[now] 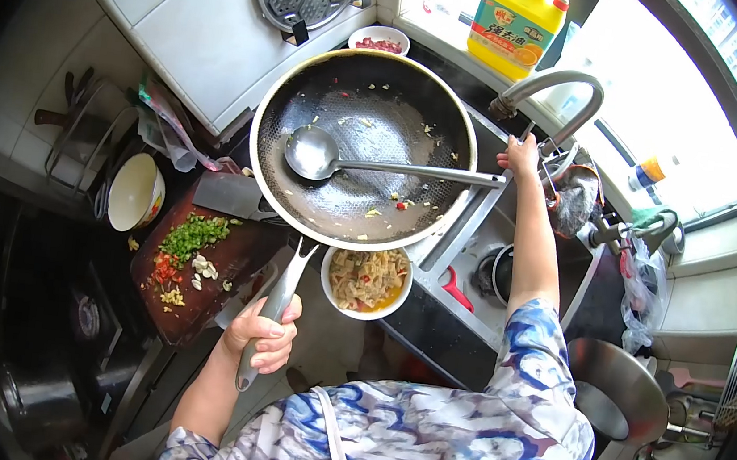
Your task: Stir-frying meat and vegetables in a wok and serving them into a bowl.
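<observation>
My left hand [263, 335] is closed around the metal handle [281, 295] of a large wok [370, 213]. The wok has a honeycomb-patterned inside with scraps of food stuck to it. A steel ladle [312, 153] rests in the wok, its handle reaching over the right rim. Stretched out beyond the sink, my right hand [519, 155] is at a thin metal lever by the base of the curved faucet [589, 85]; its exact hold is unclear. Below the wok's near rim is a white bowl of cooked food [366, 280], partly covered by the wok.
Left, a cutting board [192, 309] holds chopped green and red peppers, garlic and a cleaver [227, 193], beside an enamel bowl [136, 192]. The sink [473, 261] holds a red-handled item [456, 290] and a dark pot. A yellow detergent jug [514, 26] stands behind.
</observation>
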